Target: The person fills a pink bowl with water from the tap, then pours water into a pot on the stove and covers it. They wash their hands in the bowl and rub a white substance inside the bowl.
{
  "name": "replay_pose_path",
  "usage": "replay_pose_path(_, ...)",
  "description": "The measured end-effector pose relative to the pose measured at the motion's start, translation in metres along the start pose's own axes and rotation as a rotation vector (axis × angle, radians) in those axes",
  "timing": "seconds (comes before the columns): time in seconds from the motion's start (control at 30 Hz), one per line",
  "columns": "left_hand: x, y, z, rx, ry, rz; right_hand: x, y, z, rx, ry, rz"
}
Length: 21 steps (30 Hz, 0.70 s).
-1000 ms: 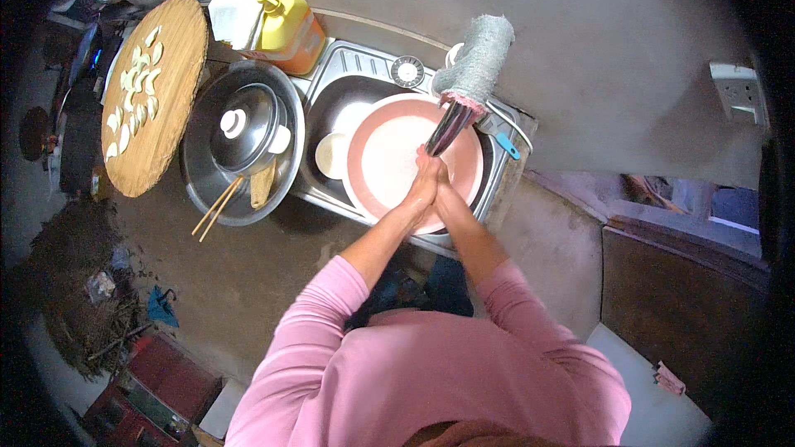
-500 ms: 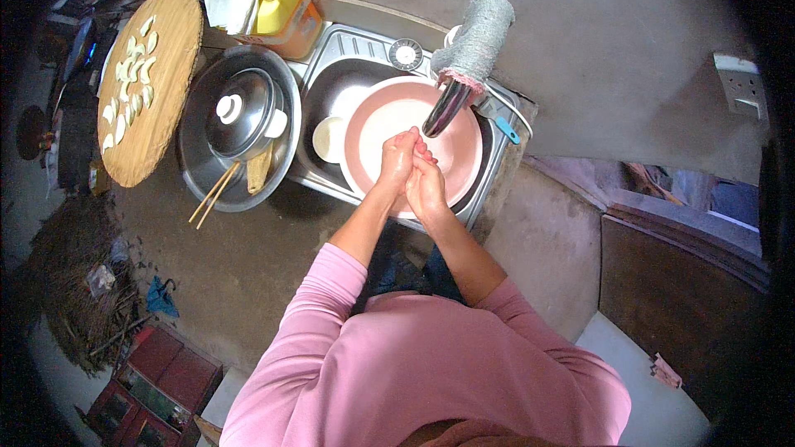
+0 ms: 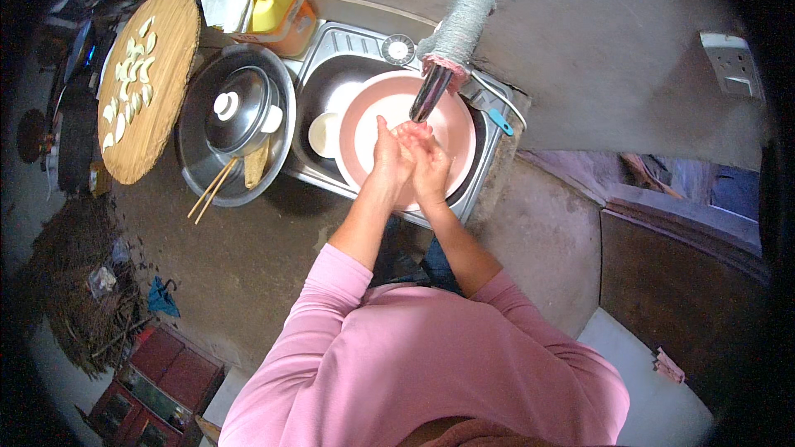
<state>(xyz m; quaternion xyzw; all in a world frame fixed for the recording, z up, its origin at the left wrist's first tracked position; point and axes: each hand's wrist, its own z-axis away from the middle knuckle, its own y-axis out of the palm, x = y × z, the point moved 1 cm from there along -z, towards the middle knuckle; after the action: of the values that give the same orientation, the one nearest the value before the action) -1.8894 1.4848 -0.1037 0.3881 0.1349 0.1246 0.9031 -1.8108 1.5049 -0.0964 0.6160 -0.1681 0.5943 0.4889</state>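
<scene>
Below the tip of the metal tap spout (image 3: 430,97), my left hand (image 3: 391,154) and my right hand (image 3: 431,169) lie side by side, palms turned up and touching. Both are open in a cupped shape, and the left thumb points away from me. I see no object in them; whether water runs into them cannot be made out. They are over a pink basin (image 3: 352,128), which stands in a stainless steel sink (image 3: 311,83). Grey knitted cloth (image 3: 464,25) wraps the tap behind the spout.
Left of the basin is a pale bowl (image 3: 324,134). A large metal bowl (image 3: 189,153) holds a lidded pot (image 3: 248,87) and chopsticks (image 3: 214,189). Beyond it, pale crescent pieces (image 3: 132,70) lie on a round wooden board (image 3: 170,58). A blue-handled tool (image 3: 500,122) rests at right.
My hands were clasped together below the spout; now they have opened into a cup with palms up. The view has shifted slightly.
</scene>
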Motion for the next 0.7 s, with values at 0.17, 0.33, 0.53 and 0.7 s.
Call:
replay_pose_path(0.17,-0.024,-0.001,0.025,0.061,0.274,-0.763,0.022,-0.012,-0.018,-0.032,0.318,-0.443)
replay_pose_path(0.33,-0.048,0.001,0.037,0.278,0.429,-1.048,0.031,-0.018,-0.015,0.123,0.404,-0.537)
replay_pose_path(0.53,-0.066,0.008,0.054,0.265,0.419,-1.284,0.048,-0.018,-0.015,0.278,0.440,-0.413)
replay_pose_path(0.7,-0.063,0.018,0.068,0.220,1.245,-1.685,0.054,-0.012,-0.018,0.347,0.610,-0.579)
